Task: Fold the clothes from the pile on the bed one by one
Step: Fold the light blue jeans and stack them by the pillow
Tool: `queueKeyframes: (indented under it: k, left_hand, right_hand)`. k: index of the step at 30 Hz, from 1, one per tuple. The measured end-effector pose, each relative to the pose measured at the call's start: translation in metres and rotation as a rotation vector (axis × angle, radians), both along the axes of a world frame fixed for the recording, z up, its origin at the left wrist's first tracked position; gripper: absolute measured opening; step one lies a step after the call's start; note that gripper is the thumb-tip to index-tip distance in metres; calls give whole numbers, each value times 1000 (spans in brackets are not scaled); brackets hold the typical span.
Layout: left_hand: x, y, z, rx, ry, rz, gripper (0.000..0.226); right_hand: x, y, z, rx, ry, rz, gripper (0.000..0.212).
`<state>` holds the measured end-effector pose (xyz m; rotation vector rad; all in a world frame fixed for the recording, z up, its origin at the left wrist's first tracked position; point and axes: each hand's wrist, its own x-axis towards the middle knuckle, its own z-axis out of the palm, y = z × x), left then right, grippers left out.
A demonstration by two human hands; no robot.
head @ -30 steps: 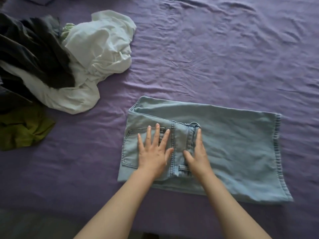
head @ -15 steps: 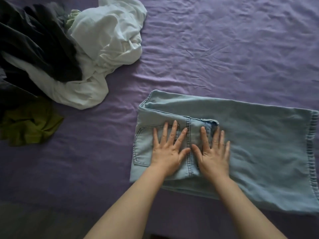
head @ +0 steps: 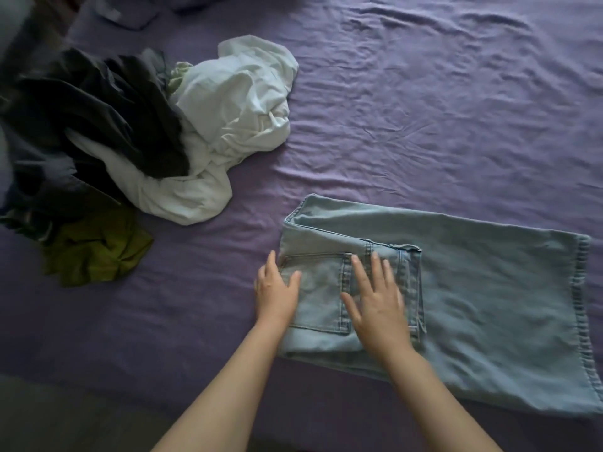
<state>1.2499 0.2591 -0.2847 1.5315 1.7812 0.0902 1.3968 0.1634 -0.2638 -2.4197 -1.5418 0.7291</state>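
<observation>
Light blue jeans (head: pixel 489 305) lie partly folded on the purple bed sheet (head: pixel 424 109), waist end at the left with a back pocket facing up. My left hand (head: pixel 277 295) sits at the left edge of the fold, thumb on the pocket and fingers along the edge of the denim. My right hand (head: pixel 375 301) rests flat on the jeans, fingers straight, just right of the pocket. The pile of clothes (head: pixel 130 132) lies at the upper left: white, dark grey and black pieces.
An olive green garment (head: pixel 98 252) lies at the pile's near edge. A dark object (head: pixel 130 14) sits at the top left of the bed. The bed's front edge runs along the bottom left.
My left hand has slid left from the pocket to the jeans' left edge. My right hand has shifted left toward the pocket. The camera view has moved.
</observation>
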Motion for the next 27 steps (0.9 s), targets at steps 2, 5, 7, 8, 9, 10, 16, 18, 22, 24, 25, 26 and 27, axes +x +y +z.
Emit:
queueKeyframes:
  k: [2,5,7,8,9,10,16,18,22,24,25,26,27]
  left_hand:
    - [1,7,12,-159,-271,155,59]
    - [6,6,37,-355,-638,278,68]
    - [15,0,73,-418,-805,247,62]
    - [20,-5,85,-435,-850,187,60]
    - [27,-12,96,-458,-871,133,61]
    - [36,-18,105,-479,-894,81,63]
    - [101,-43,146,-437,-946,-143,57]
    - [127,-55,159,-439,-951,-213,51]
    - [182,-79,169,-466,-912,-375,58]
    - [207,-89,164,-466,-847,-458,48]
    - [218,-94,156,-408,-797,-538,43]
    - [232,-101,143,-302,-690,-634,44]
    - [237,-104,132,-171,-554,-724,47]
  right_hand:
    - [-18,7,9,42,173,18,66]
    - [-30,18,28,183,412,9,60]
    - [-31,25,44,252,525,-35,61]
    - [-30,26,53,289,532,-60,61]
    - [-27,25,61,322,514,-83,62]
    - [-22,22,69,344,486,-105,64]
    - [37,-12,108,393,313,-181,78]
    - [64,-28,119,379,232,-187,76]
    - [125,-67,129,352,172,-245,66]
    - [156,-89,126,335,147,-313,64]
    - [171,-100,121,329,134,-347,64]
    - [188,-113,114,319,117,-377,64]
    - [199,-121,108,307,101,-393,65]
